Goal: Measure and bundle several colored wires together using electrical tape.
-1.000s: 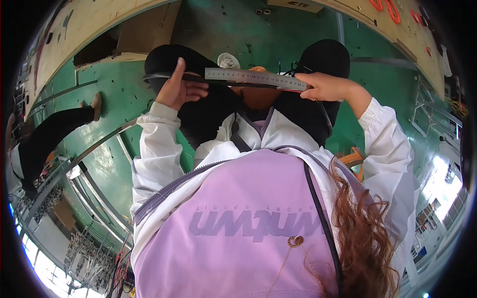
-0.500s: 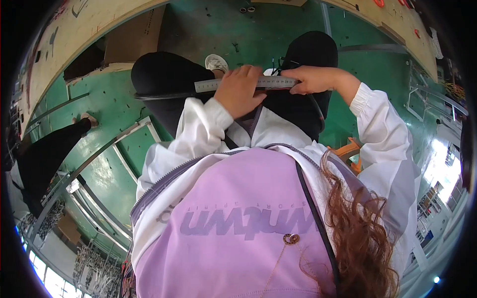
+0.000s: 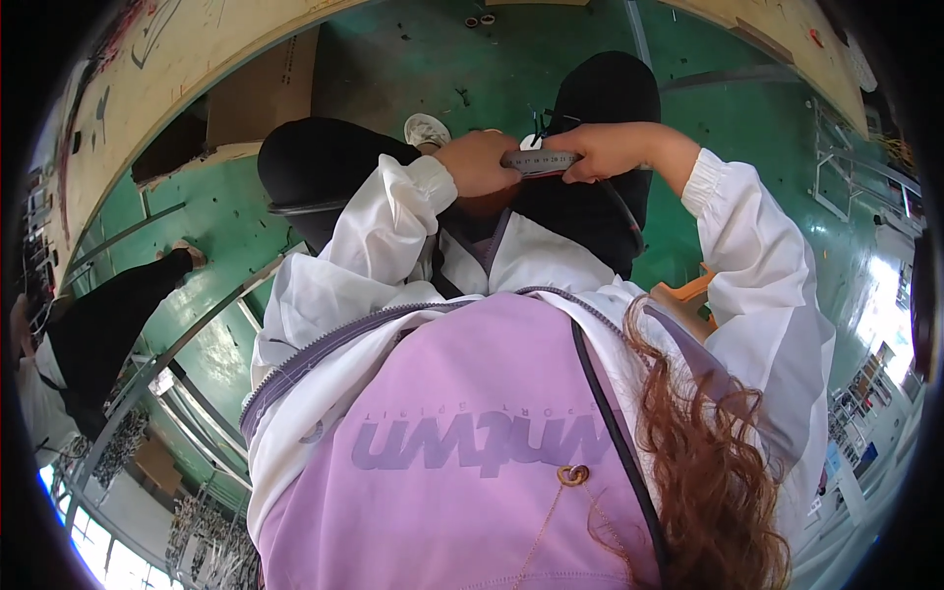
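A silver metal ruler (image 3: 541,162) spans the gap between my two hands above my lap. My left hand (image 3: 477,162) is closed around its left part, so that end is hidden. The thumb and fingers of my right hand (image 3: 619,147) pinch its right end. Under the ruler's lower edge shows a thin dark and red strip, possibly part of the black cable. The black cable (image 3: 305,208) crosses my left thigh, and a black length hangs below my right hand. Just above the ruler is a small white piece (image 3: 531,144) with dark wire ends beside it.
A wooden table (image 3: 206,49) curves across the far side, with a cardboard box (image 3: 261,93) beneath it. Metal frames (image 3: 192,329) stand at left. Another person's dark-clad leg (image 3: 123,315) is there too. An orange object (image 3: 688,287) is beside my right arm.
My left hand has turned and closed further over the ruler, so its left end no longer shows. My right hand has shifted slightly left and still pinches the ruler.
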Demonstrator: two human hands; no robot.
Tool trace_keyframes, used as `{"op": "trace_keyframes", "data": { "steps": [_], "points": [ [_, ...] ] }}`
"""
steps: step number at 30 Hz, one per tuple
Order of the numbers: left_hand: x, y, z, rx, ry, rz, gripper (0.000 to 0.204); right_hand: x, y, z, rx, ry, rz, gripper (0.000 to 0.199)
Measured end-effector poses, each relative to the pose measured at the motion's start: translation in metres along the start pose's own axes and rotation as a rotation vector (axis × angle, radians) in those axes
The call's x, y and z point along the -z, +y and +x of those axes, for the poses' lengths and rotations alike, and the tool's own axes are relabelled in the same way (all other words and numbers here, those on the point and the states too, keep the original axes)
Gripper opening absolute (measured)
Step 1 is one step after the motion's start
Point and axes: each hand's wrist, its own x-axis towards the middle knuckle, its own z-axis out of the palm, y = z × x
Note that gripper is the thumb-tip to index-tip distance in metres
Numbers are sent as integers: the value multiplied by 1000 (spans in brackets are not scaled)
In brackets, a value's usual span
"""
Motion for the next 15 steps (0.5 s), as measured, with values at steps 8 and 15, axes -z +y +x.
{"op": "trace_keyframes", "data": {
  "steps": [8, 15],
  "points": [
    [19, 11, 4, -5, -63, 79, 36, 4, 15, -76, 196, 673, -423, 28],
    [10, -7, -4, -40, -93, 28, 26, -10, -20, -251, -281, 989, 79, 18]
  ]
}}
